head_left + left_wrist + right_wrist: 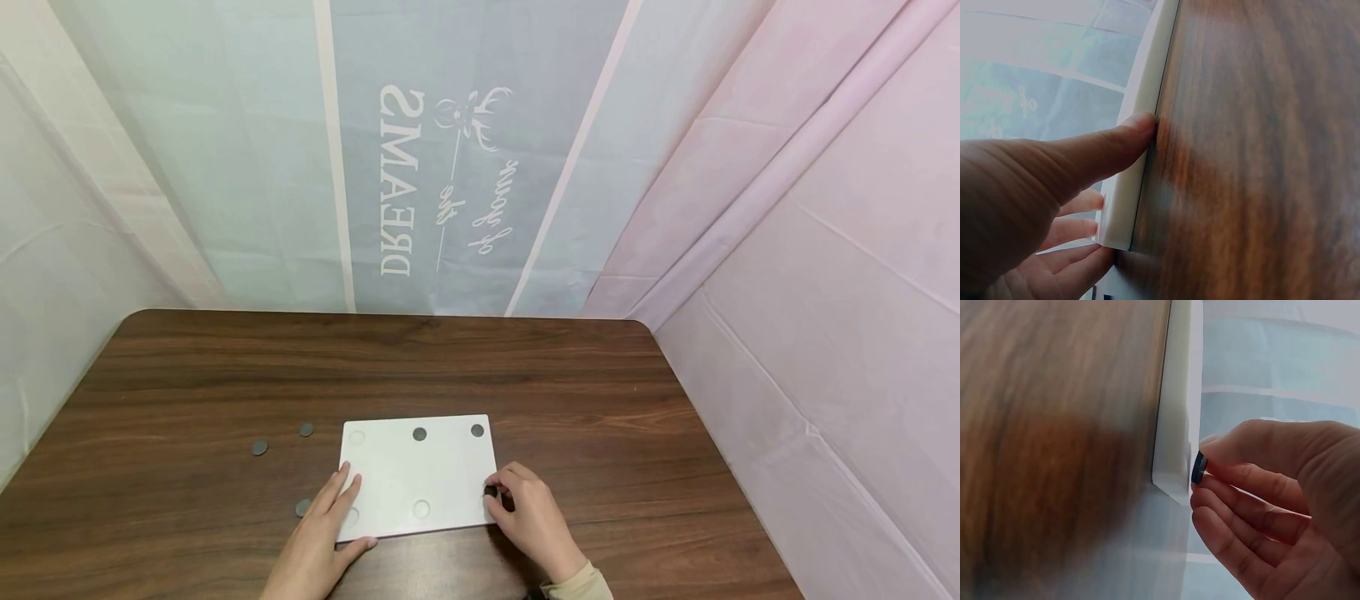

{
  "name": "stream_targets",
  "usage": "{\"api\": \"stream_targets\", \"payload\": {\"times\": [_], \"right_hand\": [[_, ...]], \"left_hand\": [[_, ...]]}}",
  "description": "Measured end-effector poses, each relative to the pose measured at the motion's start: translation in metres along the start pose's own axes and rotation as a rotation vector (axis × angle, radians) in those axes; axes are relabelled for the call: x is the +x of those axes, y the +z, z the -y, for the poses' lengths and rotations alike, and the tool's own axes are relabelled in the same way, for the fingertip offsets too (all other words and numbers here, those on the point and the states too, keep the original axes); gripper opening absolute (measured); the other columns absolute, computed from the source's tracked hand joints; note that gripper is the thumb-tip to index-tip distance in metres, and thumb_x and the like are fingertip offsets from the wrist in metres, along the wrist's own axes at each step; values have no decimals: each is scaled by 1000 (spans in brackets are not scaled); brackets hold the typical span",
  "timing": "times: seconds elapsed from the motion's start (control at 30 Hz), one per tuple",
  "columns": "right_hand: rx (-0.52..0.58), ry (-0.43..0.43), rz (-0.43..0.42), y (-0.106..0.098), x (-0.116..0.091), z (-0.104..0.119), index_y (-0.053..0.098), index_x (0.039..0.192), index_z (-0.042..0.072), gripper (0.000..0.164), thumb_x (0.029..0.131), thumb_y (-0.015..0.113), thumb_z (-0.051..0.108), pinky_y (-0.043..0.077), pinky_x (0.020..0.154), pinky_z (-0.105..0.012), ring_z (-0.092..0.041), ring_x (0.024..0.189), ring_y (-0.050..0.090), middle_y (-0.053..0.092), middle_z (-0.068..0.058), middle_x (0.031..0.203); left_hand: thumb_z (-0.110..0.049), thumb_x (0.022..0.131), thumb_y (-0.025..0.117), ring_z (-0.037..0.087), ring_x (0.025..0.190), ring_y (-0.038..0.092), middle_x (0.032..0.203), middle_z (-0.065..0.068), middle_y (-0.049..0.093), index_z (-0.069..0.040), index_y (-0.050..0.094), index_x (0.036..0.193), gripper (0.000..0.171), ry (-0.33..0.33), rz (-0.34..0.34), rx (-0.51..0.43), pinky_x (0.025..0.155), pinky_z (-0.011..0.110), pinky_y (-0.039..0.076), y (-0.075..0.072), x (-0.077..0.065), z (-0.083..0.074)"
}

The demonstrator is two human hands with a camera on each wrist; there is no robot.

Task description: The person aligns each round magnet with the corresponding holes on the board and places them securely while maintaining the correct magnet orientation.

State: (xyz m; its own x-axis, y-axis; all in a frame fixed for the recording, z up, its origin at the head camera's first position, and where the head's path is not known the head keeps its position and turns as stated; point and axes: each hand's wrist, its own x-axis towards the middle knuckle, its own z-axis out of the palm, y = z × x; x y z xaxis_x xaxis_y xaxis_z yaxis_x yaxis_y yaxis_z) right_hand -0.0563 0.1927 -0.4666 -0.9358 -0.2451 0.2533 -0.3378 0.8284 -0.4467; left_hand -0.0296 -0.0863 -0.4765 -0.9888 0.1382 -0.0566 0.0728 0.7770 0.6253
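A white rectangular board [397, 471] with shallow round recesses lies flat on the table. Two dark grey discs sit in its far row, one at the middle [419, 434] and one at the right corner [477, 431]. At the near right corner, my right hand [531, 510] pinches a small black disc [1199, 467] between thumb and fingertips, right at the board's surface. My left hand [318, 529] rests on the left end, its fairly straight fingers over the board and side edge. Its thumb [1138, 125] presses along the near edge.
Left of the board, loose grey discs lie on the brown wooden table [585, 400]: one farther back [306, 429], another farther left [259, 447], and a third [302, 507] beside my left fingers. Fabric curtains [480, 167] surround the table's back and sides.
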Motion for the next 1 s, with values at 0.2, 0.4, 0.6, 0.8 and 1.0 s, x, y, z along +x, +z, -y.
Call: {"api": "stream_targets", "payload": {"times": [0.2, 0.4, 0.6, 0.8, 1.0], "right_hand": [[-9, -17, 13, 2, -1, 4, 68, 83, 13, 9, 75, 72, 10, 40, 55, -12, -4, 63, 49, 57, 7, 79], [-15, -26, 26, 4, -3, 6, 69, 83, 12, 10, 74, 72, 10, 43, 56, -13, -3, 66, 50, 60, 5, 81], [11, -58, 53, 4, -4, 7, 69, 83, 12, 10, 74, 72, 9, 45, 59, -14, -3, 68, 52, 59, 6, 81], [14, -71, 40, 4, -4, 7, 69, 82, 12, 10, 73, 72, 7, 45, 58, -13, -2, 67, 52, 59, 5, 80], [21, -53, 32, 4, -4, 6, 69, 82, 10, 10, 73, 72, 6, 45, 57, -13, -3, 66, 53, 59, 4, 81]], "left_hand": [[-27, 69, 80, 38, 132, 36, 149, 16, 31, 0, 49, 132, 75, -5, 2, -3, 98, 53, 42, 0, 0, 0], [-28, 68, 80, 39, 132, 37, 148, 16, 33, 0, 50, 131, 75, 8, -11, 1, 97, 53, 43, 1, -1, 0], [-28, 69, 80, 39, 132, 36, 148, 17, 32, -1, 48, 133, 76, -1, -2, -1, 97, 54, 43, 0, 0, 1], [-28, 70, 79, 39, 133, 35, 149, 16, 31, -1, 48, 133, 76, -22, 16, -7, 98, 55, 41, 0, 0, 0], [-28, 70, 79, 39, 133, 34, 149, 16, 30, -2, 47, 134, 76, -31, 25, -9, 98, 56, 41, 0, 0, 0]]}}
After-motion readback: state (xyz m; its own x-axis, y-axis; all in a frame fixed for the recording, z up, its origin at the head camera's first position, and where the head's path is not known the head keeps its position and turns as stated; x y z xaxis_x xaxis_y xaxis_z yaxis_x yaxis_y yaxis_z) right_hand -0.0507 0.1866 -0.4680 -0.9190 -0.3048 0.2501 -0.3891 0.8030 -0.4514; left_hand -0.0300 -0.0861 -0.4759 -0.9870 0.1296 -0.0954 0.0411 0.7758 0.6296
